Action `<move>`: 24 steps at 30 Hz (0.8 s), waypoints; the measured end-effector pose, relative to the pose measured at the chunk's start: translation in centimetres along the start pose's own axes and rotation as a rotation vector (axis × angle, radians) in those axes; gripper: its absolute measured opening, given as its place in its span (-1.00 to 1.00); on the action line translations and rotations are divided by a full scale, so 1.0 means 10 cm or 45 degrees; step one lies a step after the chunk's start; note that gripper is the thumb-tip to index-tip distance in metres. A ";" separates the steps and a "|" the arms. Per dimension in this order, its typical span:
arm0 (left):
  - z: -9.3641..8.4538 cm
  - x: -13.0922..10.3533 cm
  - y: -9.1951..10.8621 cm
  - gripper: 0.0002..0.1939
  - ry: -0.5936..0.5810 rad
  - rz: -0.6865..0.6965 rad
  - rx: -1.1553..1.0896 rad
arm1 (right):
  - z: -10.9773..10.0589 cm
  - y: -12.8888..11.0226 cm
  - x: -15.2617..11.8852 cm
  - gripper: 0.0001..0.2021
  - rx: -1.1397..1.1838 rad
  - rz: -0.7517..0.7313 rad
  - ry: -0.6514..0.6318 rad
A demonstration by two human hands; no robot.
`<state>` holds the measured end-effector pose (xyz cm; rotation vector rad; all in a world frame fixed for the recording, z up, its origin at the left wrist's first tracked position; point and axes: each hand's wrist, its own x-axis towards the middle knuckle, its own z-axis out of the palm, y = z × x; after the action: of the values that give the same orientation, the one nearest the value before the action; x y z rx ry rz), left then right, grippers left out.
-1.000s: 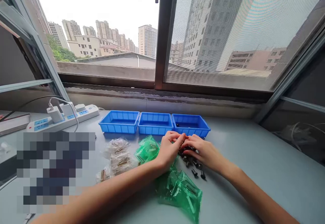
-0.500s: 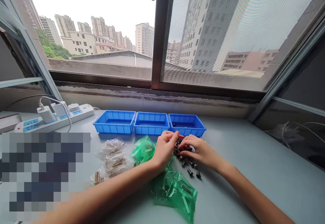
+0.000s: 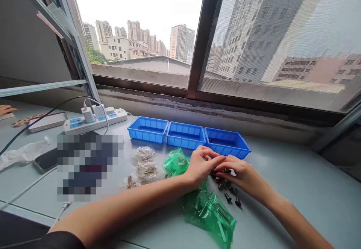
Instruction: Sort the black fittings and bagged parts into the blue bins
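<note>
My left hand and my right hand meet fingertip to fingertip over a pile of black screws, just in front of the right blue bin. Both hands have bent fingers pressed together; whatever they pinch is too small or hidden to name. Two loose screws lie nearest me. Green plastic packets with small parts lie below my left hand, and another green packet sits left of it. Clear packets of metal pins lie farther left.
A middle blue bin and a left blue bin stand in the same row under the window. At the left are a power strip with cables, a white box and a phone. Another person's hand shows at the far left.
The view has swung left, so everything sits farther right and more of the left side shows. My fingertips have come together over the screws.
</note>
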<state>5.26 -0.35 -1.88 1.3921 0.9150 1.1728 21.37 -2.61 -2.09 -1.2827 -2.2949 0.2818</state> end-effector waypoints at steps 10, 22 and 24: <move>-0.01 0.03 0.03 -0.73 -0.003 -0.019 0.002 | -0.02 -0.03 0.07 -0.79 -0.022 -0.017 0.032; -0.02 0.04 0.08 -0.53 -0.025 -0.049 0.003 | -0.14 -0.14 0.14 -0.67 0.724 0.335 0.491; -0.02 0.04 0.07 -0.55 -0.040 -0.026 0.033 | -0.12 -0.18 0.15 -0.69 0.735 0.325 0.527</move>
<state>5.09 -0.04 -1.11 1.4152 0.9233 1.1240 20.04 -2.42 0.17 -1.1841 -1.5461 0.6446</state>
